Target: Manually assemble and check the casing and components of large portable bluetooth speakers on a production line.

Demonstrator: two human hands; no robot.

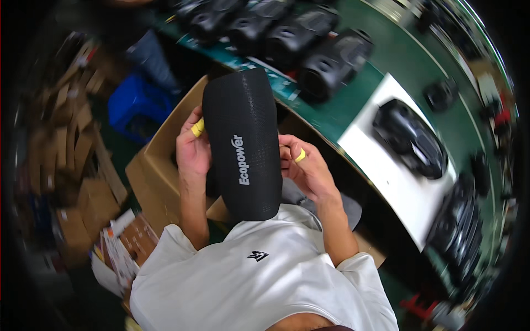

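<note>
A black perforated speaker grille (245,110), long and curved with pale lettering down its face, is held upright in front of my chest. My left hand (193,146) grips its left edge, with yellow tape round one finger. On the opposite edge, my right hand (306,168) has its fingers bent against the grille, and a yellow band wraps its thumb. The grille's back side and some fingertips are hidden. Behind it gapes an open cardboard box (157,176).
A green workbench (331,118) runs diagonally on the right. Several black speaker bodies (331,66) line its near edge. Another glossy speaker housing (411,138) lies on a white sheet (381,182). At left are a blue plastic stool (138,102) and stacked flattened cardboard (72,132).
</note>
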